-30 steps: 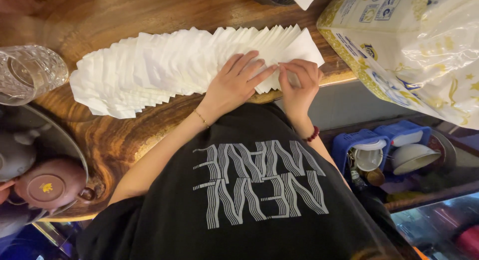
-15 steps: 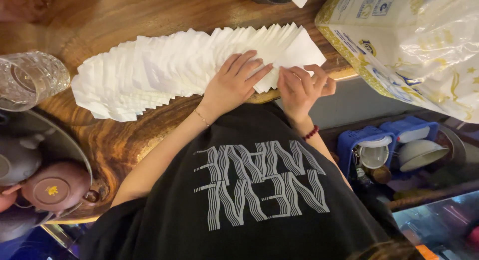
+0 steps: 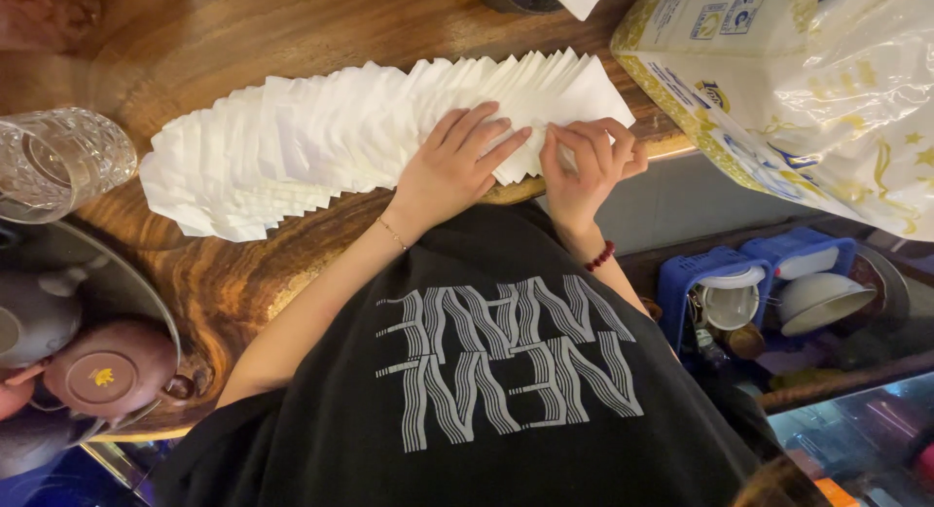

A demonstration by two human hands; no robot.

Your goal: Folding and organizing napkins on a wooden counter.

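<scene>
Head view: right hand (image 3: 589,162) has shifted slightly along the napkins (image 3: 331,137).

Two hands on the counter: left hand (image 3: 457,166) and right hand (image 3: 589,162), both near twelve o'clock. One long fanned row of white napkins (image 3: 321,142), too many sheets to count. One glass (image 3: 60,162) at nine o'clock. One printed bag (image 3: 808,89) at two o'clock. Two blue baskets (image 3: 686,293) at four o'clock. Two brown teapots (image 3: 107,376) at eight o'clock.
</scene>
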